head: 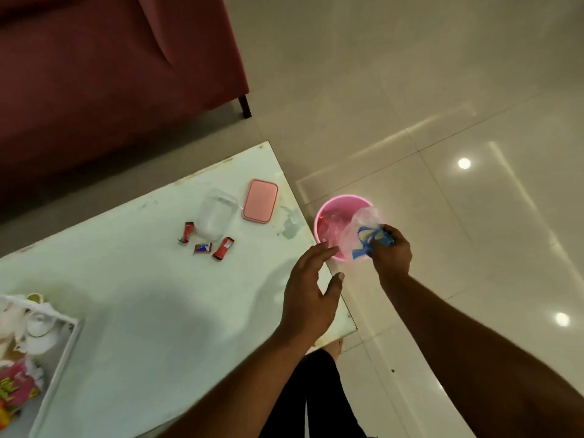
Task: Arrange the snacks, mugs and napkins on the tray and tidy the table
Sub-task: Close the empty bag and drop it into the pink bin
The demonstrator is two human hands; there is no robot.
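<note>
My right hand [392,249] grips a crumpled clear and blue plastic wrapper [366,230] over the pink bin [328,216] on the floor beside the table. My left hand [311,292] hovers with relaxed fingers over the table's right edge, holding nothing. Three small snack wrappers, two red [187,232] [223,248] and one dark [202,247], lie on the white table [142,295]. A clear container [216,214] and its pink lid [260,200] sit near them. At the lower left a white tray [68,346] holds white mugs [38,325], napkins and a pink snack pack [15,384].
A dark red sofa [110,74] stands behind the table. Glossy floor tiles [442,121] stretch to the right. My dark-clothed legs [316,399] and a bare foot show by the table's near corner.
</note>
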